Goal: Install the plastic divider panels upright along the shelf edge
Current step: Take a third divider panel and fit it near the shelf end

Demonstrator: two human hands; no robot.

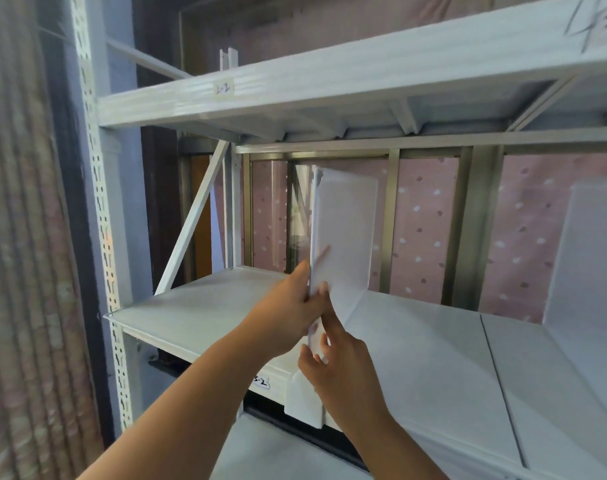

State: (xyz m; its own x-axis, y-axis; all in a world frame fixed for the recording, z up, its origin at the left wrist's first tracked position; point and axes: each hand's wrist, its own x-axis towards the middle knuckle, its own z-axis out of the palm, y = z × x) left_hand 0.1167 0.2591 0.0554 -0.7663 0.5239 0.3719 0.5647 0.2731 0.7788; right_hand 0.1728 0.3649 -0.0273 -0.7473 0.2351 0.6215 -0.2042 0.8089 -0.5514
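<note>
A translucent white plastic divider panel (343, 223) stands upright across the middle white metal shelf (205, 306), running from front to back. My left hand (288, 306) grips its front edge from the left side. My right hand (333, 362) pinches the same front edge lower down, just above a white plastic clip (304, 400) that hangs over the shelf's front lip. A second translucent divider panel (586, 251) stands upright farther right on the same shelf.
An upper shelf (295, 88) labelled "2-2" hangs overhead, with a small white bracket (228, 58) on top. A perforated white upright post (101, 209) stands at left beside a curtain (18, 237). Pink dotted fabric (423, 216) lines the back.
</note>
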